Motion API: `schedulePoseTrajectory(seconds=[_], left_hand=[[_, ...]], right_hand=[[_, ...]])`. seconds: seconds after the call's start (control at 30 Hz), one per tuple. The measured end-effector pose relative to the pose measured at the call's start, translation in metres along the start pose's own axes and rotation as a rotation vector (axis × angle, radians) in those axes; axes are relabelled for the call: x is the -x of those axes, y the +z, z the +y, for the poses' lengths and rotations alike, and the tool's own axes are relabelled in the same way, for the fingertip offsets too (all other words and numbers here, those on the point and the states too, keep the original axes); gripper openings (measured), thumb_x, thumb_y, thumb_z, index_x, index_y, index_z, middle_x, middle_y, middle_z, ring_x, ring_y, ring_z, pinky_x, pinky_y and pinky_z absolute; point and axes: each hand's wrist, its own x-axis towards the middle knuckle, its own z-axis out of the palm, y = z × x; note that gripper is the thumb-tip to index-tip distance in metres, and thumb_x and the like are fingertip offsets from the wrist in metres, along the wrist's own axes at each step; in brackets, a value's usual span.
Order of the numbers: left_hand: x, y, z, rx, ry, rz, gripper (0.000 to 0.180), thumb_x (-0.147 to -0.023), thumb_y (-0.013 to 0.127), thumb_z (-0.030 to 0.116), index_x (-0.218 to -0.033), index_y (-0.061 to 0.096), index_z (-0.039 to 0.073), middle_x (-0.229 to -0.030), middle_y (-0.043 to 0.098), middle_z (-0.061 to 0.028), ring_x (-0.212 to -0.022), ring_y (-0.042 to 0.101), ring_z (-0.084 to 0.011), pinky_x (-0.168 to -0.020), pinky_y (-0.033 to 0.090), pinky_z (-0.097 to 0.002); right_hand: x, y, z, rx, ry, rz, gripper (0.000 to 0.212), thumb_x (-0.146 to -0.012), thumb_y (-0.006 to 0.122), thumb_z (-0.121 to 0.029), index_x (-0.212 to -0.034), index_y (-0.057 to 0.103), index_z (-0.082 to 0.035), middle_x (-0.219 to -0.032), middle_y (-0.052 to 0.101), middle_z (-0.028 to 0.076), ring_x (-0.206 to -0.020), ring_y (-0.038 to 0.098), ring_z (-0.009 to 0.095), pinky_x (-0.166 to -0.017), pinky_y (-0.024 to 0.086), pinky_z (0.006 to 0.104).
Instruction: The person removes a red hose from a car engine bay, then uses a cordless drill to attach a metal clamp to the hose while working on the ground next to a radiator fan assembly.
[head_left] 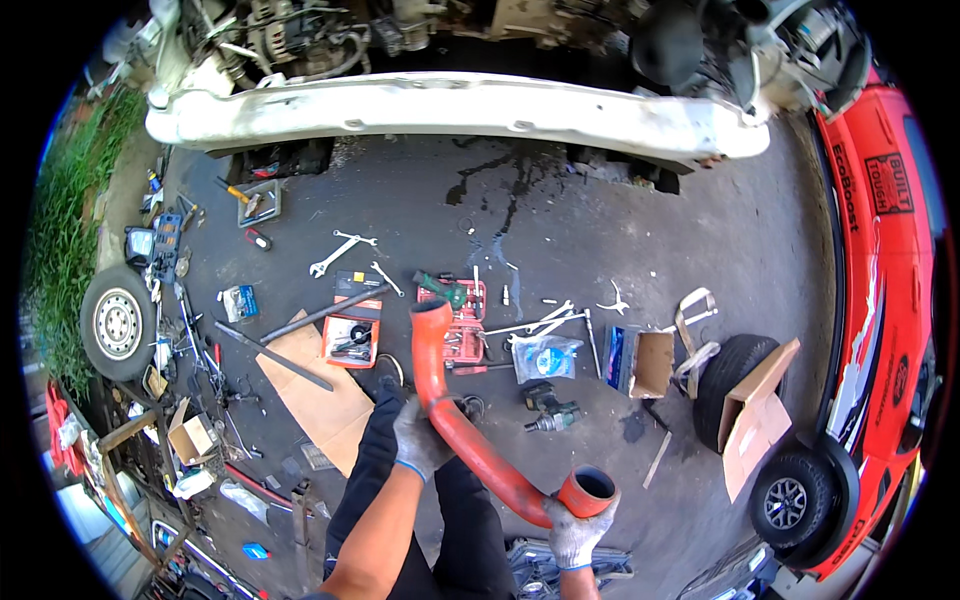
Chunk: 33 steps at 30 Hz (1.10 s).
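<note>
Head view: you hold the bent red pipe (484, 455) slantwise above the dark floor (715, 245). Your gloved left hand (420, 442) supports its upper bend; the fingertips are hidden behind it, so their closure cannot be told. Your gloved right hand (578, 540) curls its fingers round the open lower elbow. Judged rigid, probably metal and moderately heavy, possibly slick; grip both bends to resist rolling.

L hand (420, 445) partly hidden bhnd pipe (480, 450), engine pts. (275, 38) cropped
</note>
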Motion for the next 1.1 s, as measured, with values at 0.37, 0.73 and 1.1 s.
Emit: schedulePoseTrajectory(seconds=[0.37,0.73,1.1], left_hand=[[0.062,-0.020,-0.171,-0.178,-0.550,-0.080,0.058,-0.090,0.077,0.021,-0.144,0.071,0.002,-0.141,0.077,-0.0180,-0.134,0.072,-0.0381,-0.124,0.052,-0.0591],[0.080,0.003,-0.175,-0.314,-0.308,0.040,0.045,-0.097,0.077,0.021,-0.137,0.070,0.000,-0.135,0.078,-0.0176,-0.126,0.077,-0.0337,-0.120,0.058,-0.0512],[0.053,-0.058,-0.117,-0.425,-0.034,0.350,0.028,-0.093,0.076,0.007,-0.118,0.065,0.004,-0.111,0.070,-0.0126,-0.108,0.074,-0.0316,-0.107,0.061,-0.0479]], right_hand=[[0.000,-0.021,0.055,0.015,-0.216,0.152,0.084,-0.073,0.100,0.001,-0.143,0.054,-0.003,-0.123,0.075,0.011,-0.103,0.078,0.022,-0.098,0.064,0.0399],[0.011,-0.015,0.074,-0.181,0.058,-0.273,0.097,-0.073,0.114,-0.024,-0.149,0.058,-0.003,-0.137,0.076,0.012,-0.125,0.076,0.024,-0.110,0.062,0.0431],[-0.004,0.018,0.125,-0.819,0.674,-0.106,0.088,-0.085,0.082,0.013,-0.164,0.047,0.002,-0.134,0.073,0.016,-0.122,0.076,0.033,-0.111,0.063,0.0496]])
